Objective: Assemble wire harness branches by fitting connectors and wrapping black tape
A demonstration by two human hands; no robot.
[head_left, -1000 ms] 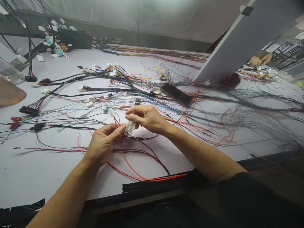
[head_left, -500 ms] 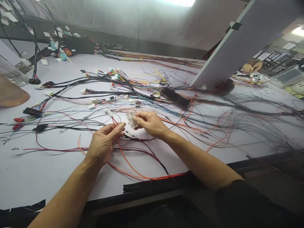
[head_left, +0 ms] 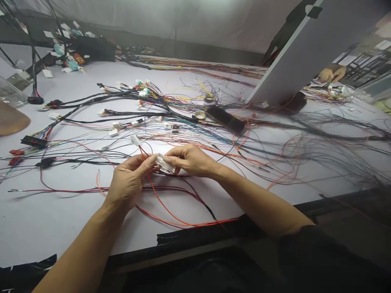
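Pale, smooth tabletop (head_left: 45,219) lies beneath the left hand (head_left: 128,179), pinching thin orange wires (head_left: 195,224), and the right hand (head_left: 190,161), pinching a translucent white plastic connector (head_left: 164,163) between both hands, seemingly tilted for easier viewing. Beyond stretches a black-wrapped, branching wire harness (head_left: 169,109).

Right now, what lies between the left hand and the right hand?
In the head view, a whitish plastic connector housing lies between the left hand and the right hand.
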